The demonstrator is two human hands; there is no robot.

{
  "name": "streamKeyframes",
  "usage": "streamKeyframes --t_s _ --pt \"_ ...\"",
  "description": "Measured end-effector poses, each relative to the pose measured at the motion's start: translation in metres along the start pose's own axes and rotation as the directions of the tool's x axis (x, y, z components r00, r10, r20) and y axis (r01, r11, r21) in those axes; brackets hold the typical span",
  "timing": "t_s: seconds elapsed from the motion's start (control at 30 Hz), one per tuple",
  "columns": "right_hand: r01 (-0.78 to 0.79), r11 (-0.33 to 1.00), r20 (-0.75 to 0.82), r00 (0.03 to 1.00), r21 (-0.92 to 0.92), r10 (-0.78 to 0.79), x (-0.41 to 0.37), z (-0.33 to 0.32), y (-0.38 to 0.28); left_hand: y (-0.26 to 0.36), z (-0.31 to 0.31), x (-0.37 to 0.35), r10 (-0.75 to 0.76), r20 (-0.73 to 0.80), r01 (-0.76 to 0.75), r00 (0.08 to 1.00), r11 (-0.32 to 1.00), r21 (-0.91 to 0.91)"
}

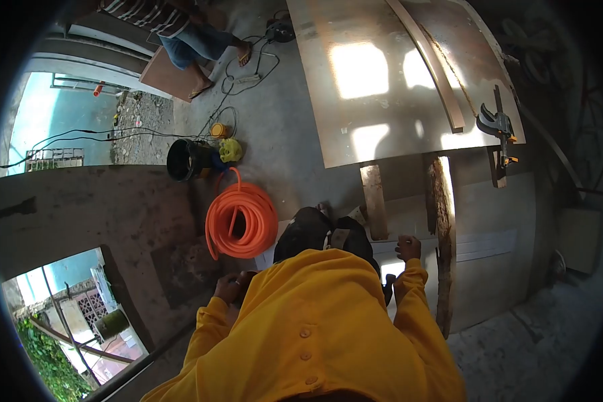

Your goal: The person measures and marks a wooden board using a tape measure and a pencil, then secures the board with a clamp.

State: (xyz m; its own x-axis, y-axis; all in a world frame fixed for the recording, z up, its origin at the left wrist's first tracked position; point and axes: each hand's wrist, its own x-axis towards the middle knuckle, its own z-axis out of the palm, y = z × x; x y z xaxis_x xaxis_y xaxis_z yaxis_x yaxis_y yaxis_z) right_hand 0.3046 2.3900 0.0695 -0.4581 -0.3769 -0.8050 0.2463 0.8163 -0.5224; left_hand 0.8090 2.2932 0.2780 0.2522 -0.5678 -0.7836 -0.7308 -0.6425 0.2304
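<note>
While beside hose [242, 221], left hand [229, 288] low.

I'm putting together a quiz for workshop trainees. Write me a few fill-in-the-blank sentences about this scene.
1. The coiled hose on the floor is ____ in colour.
2. The bucket just beyond it is ____.
3. Between the left hand and the right hand, the coil lies nearer the ____ one.

Missing words: orange; black; left.
</note>
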Motion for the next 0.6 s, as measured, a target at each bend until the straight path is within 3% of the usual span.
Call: streamKeyframes --t_s 0.03,0.07,0.1,0.13,0.23,0.27,0.3,0.37,0.4,0.43,0.5,0.57,0.6 --pt "0.001 1.000 -0.007 1.000 -0.005 -0.001 0.005 -0.004 0.009 0.005 -0.010 0.003 0.052 -0.003 -0.051 0.999 0.997 0.056" --pt "0.144 0.974 -0.026 0.988 -0.172 -0.151 0.011 -0.007 0.016 0.013 -0.018 0.006 0.059 0.004 -0.060 0.998 0.997 0.054" --pt "0.270 0.903 -0.026 0.955 -0.334 -0.295 0.016 -0.009 0.023 0.028 -0.029 0.005 0.165 -0.041 -0.153 0.985 0.965 0.212" --pt "0.263 0.904 -0.043 0.955 -0.337 -0.294 0.006 -0.011 0.015 0.046 -0.040 0.000 0.274 -0.065 -0.232 0.959 0.901 0.367" --pt "0.427 0.833 -0.088 0.871 -0.351 -0.484 -0.027 0.000 -0.033 0.106 -0.051 0.004 0.384 -0.051 -0.350 0.922 0.882 0.315" --pt "0.491 0.784 -0.083 0.826 -0.379 -0.557 -0.029 0.007 -0.043 0.118 -0.050 0.015 0.420 0.022 -0.406 0.907 0.861 0.305" --pt "0.494 0.840 -0.063 0.853 -0.227 -0.518 -0.043 0.016 -0.065 0.127 -0.049 0.026 0.451 0.091 -0.457 0.888 0.840 0.293" --pt "0.416 0.903 0.022 0.907 0.106 -0.420 -0.090 0.042 -0.117 0.145 -0.031 0.043 0.690 0.131 -0.702 0.712 0.702 0.119" --pt "0.340 0.899 0.082 0.924 0.277 -0.374 -0.109 0.058 -0.140 0.152 -0.015 0.057 0.713 0.181 -0.728 0.677 0.685 0.024" --pt "0.358 0.885 0.162 0.895 0.297 -0.416 -0.123 0.072 -0.158 0.159 0.002 0.068 0.735 0.229 -0.742 0.638 0.667 -0.070" --pt "0.372 0.882 0.326 0.828 0.291 -0.457 -0.140 0.102 -0.176 0.187 0.035 0.062 0.707 0.311 -0.731 0.635 0.680 -0.053" --pt "0.373 0.894 0.411 0.795 0.251 -0.447 -0.146 0.120 -0.179 0.210 0.061 0.048 0.632 0.445 -0.738 0.634 0.667 0.103" --pt "0.313 0.936 0.565 0.748 0.163 -0.348 -0.144 0.127 -0.180 0.211 0.076 0.045 0.675 0.465 -0.785 0.573 0.616 0.074"
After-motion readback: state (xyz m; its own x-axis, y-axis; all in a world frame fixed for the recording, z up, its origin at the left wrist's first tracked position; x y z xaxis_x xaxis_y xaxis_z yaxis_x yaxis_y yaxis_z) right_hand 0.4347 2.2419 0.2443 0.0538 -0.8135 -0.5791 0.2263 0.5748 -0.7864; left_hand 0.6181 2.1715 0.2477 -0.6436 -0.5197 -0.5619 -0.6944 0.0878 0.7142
